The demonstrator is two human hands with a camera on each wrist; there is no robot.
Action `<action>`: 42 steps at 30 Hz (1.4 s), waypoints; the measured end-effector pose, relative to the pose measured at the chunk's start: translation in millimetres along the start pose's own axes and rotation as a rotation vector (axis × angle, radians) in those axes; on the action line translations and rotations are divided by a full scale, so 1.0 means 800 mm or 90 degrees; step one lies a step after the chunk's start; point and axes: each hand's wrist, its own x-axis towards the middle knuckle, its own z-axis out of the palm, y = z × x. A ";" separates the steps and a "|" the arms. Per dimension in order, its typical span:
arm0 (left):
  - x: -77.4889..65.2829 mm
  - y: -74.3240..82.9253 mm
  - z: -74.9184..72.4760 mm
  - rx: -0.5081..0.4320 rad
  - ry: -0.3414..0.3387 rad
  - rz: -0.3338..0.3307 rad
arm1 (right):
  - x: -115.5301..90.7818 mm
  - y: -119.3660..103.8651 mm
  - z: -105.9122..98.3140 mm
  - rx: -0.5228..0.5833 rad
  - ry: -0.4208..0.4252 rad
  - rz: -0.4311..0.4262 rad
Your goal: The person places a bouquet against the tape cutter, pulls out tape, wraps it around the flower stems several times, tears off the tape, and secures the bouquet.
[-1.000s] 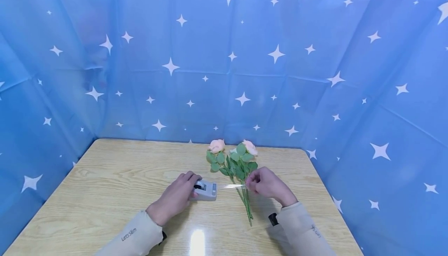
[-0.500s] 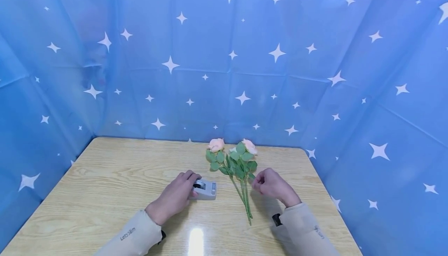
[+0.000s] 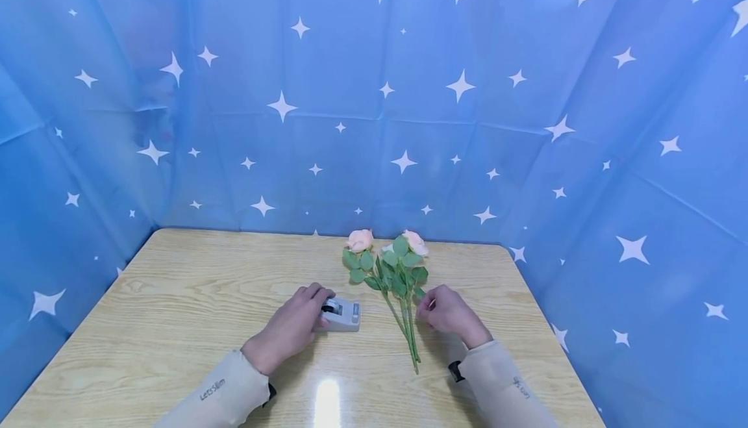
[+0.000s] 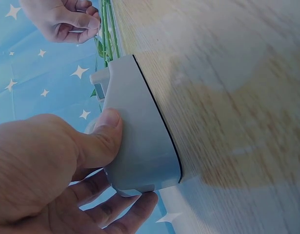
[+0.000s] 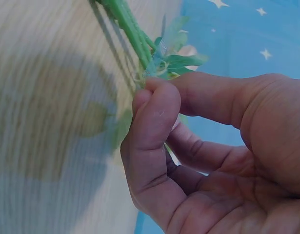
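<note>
My left hand [image 3: 292, 324] grips a grey tape dispenser [image 3: 346, 316] standing on the table. In the left wrist view its thumb presses the dispenser's side [image 4: 140, 131], and the other fingers reach round the back end. Several artificial roses with pale pink blooms [image 3: 359, 240] and green stems [image 3: 409, 334] lie to the dispenser's right. Beside those stems, my right hand [image 3: 448, 311] pinches thumb and forefinger together. A clear strip of tape [image 5: 158, 57] shows at its fingertips in the right wrist view, overlapping the stems and leaves there.
The wooden table [image 3: 204, 298] carries the dispenser and roses. Behind it and along both sides hangs a blue curtain [image 3: 339, 188] with white stars. A bright light reflection [image 3: 327, 402] shows near the table's front.
One second ago a shiny tape strip stretched across the stems from the right hand toward the dispenser; its glint no longer shows in the head view. The right hand has shifted slightly right; the left still holds the dispenser.
</note>
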 end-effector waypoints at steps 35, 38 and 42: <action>-0.002 0.002 0.000 0.002 0.004 0.000 | 0.003 0.003 0.017 -0.047 0.027 0.021; -0.001 0.001 0.000 0.002 0.007 0.002 | -0.001 0.002 0.015 -0.048 0.037 0.018; -0.001 0.002 -0.001 0.002 0.011 0.001 | -0.006 -0.001 0.014 -0.054 0.049 0.000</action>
